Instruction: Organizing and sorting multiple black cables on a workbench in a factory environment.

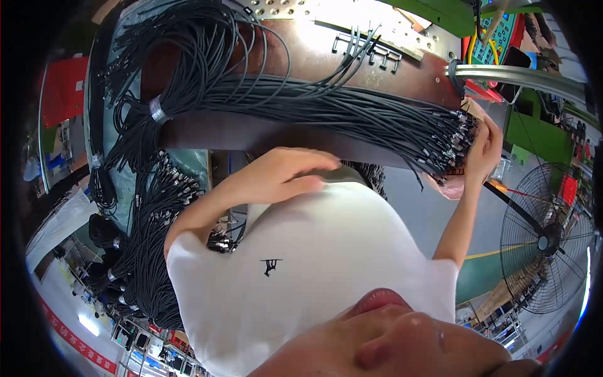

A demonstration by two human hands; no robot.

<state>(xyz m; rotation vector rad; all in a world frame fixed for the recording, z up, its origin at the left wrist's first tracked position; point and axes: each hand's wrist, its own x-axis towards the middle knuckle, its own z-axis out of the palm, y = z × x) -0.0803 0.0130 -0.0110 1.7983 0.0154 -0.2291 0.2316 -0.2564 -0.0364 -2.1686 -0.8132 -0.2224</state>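
A long bundle of thin black cables [326, 110] lies across the brown bench top [213, 131]. Its right end fans into many small metal-tipped connectors [461, 135]. There my right hand [483, 147] curls against the connector ends, its fingers bent around them and partly hidden. My left hand [295, 169] hovers at the bench's near edge, before my body, with thumb and fingers apart and nothing between them. To the left, a silvery tie [158, 109] wraps a gathered part of the cables, and a loose coil [201, 56] arches above it.
A few cables rest by a small black rack [380, 56] at the back of the bench. More cable bundles [154, 251] hang at the left. At the right are a metal bar [518, 73] and a caged black fan [546, 242]. Green machinery [534, 129] stands behind.
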